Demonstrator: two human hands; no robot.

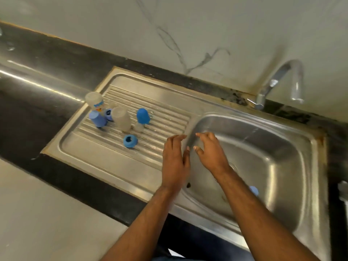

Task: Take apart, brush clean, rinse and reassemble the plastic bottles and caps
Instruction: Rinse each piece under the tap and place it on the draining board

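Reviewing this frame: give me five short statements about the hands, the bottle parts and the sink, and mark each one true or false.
1. Both hands are empty. True: the left hand and right hand hold nothing, fingers relaxed.
2. Water is streaming from the faucet. False: no stream is visible.
3. The bottle parts stand on the ribbed drainboard. True: among them a clear bottle and a blue ring cap.
4. The left hand grips the blue ring cap. False: the cap lies apart from it, on the drainboard.
5. The sink basin holds nothing. False: a blue piece shows beside the right forearm.
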